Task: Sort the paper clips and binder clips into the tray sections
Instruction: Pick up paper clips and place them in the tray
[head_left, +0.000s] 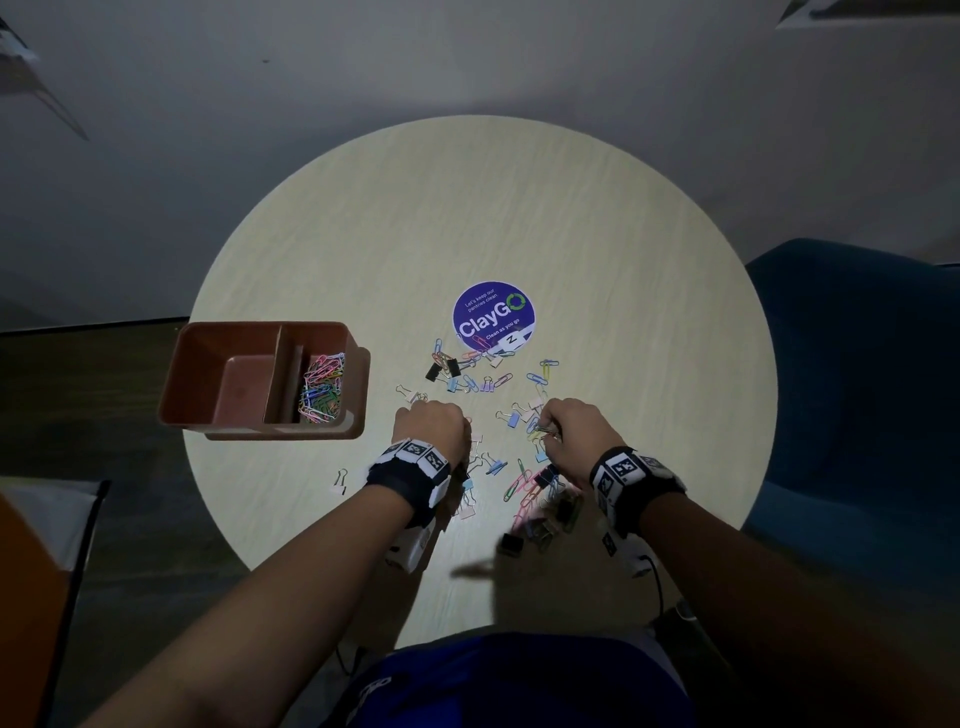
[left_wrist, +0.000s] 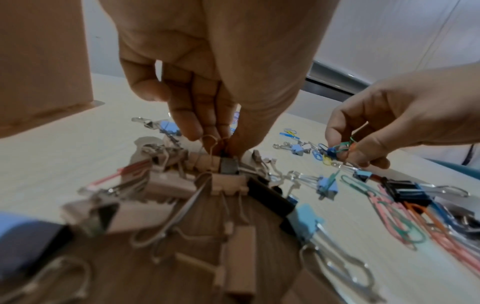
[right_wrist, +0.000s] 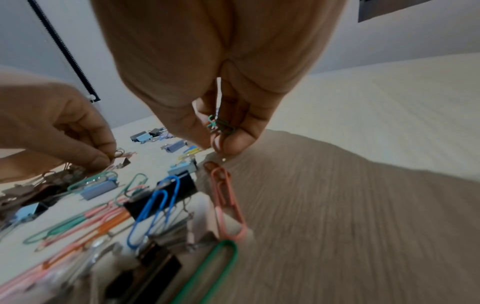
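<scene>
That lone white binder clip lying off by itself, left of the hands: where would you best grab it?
Probably by its wire handles, pinched from above. The white binder clip lies flat on the table with the handles pointing away from the person, nothing crowding it.

Round table (head_left: 597, 218) bears tray (head_left: 182, 374), scattered clips (head_left: 470, 382), sticker (head_left: 493, 316).
</scene>
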